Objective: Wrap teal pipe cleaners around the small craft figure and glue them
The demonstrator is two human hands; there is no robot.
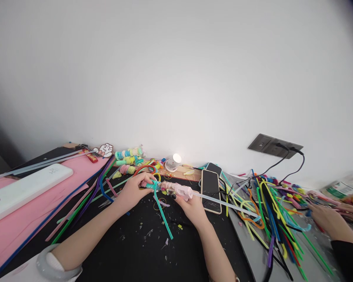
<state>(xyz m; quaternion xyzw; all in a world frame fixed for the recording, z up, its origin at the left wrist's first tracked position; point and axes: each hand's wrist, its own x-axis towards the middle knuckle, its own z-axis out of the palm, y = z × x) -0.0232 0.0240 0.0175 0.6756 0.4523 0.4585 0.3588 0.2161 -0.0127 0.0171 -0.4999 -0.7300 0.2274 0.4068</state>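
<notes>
My left hand (pixel 133 191) is closed, its fingertips pinching a teal pipe cleaner (pixel 162 211) that is wound into a small bundle; one loose end hangs down toward the black table. My right hand (pixel 191 209) is wrapped round a pale pink glue gun (pixel 182 191), with a long translucent glue stick (pixel 223 202) running out of its rear to the right. The gun's front points left at the bundle. Fuzzy pastel material (pixel 168 186) lies between both hands; whether it touches the gun, I cannot tell.
Fuzzy wrapped pieces (pixel 128 152) and a white paper cup (pixel 173 162) stand by the wall. Two phones lie right, one light-framed (pixel 211 192). Loose pipe cleaners (pixel 278 219) cover the grey board. A white power bank (pixel 29 192) rests left. Another person's hand (pixel 329 221) is far right.
</notes>
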